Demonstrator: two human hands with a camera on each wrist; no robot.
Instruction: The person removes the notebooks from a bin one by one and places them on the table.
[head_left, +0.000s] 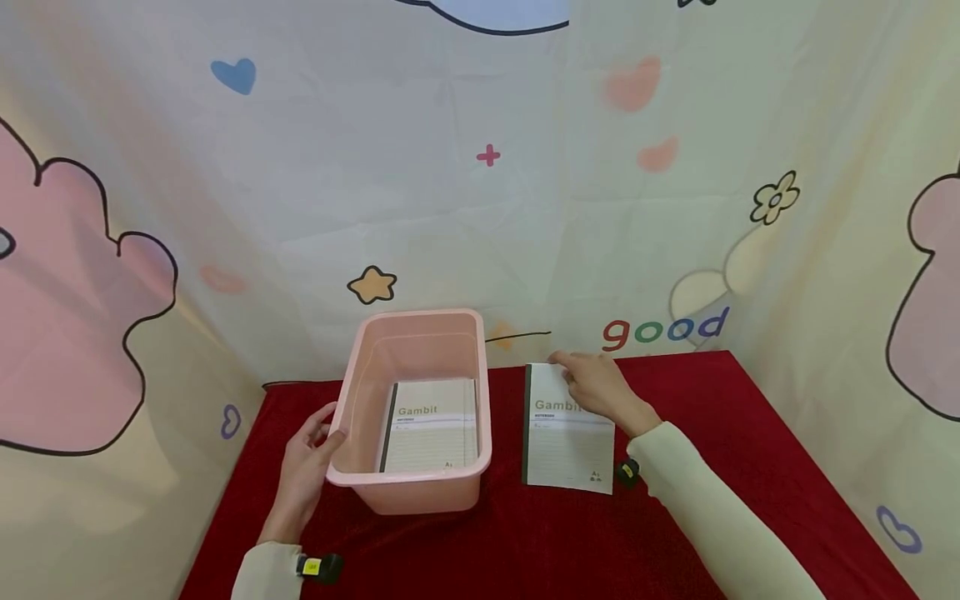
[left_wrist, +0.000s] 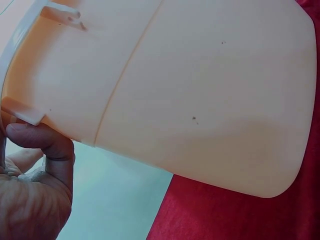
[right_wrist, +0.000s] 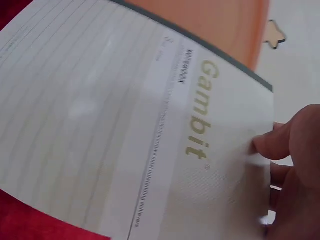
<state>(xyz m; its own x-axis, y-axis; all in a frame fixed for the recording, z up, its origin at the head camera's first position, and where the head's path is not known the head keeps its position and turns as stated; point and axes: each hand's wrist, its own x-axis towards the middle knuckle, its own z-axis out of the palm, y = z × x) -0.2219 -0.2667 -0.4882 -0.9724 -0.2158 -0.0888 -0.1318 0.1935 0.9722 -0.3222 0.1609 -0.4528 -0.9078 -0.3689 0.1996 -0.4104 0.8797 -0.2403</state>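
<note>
A pink plastic bin (head_left: 411, 478) stands on the red cloth, its far end against the backdrop. My left hand (head_left: 303, 467) grips its left rim, thumb over the edge and fingers curled beneath, as the left wrist view shows beside the bin's outer wall (left_wrist: 200, 100). Inside lies a Gambit notebook (head_left: 431, 425) with a pale cover and dark spine. To the right of the bin is another Gambit notebook (head_left: 568, 450). My right hand (head_left: 600, 385) pinches its top edge; in the right wrist view the thumb is on the cover (right_wrist: 225, 130) and the fingers go behind.
Red cloth (head_left: 705, 400) covers the table. A pale printed curtain (head_left: 420, 183) with hearts, a star and the word good hangs behind and along both sides. Black wrist devices sit at the left cuff (head_left: 321, 568) and the right cuff (head_left: 628, 472).
</note>
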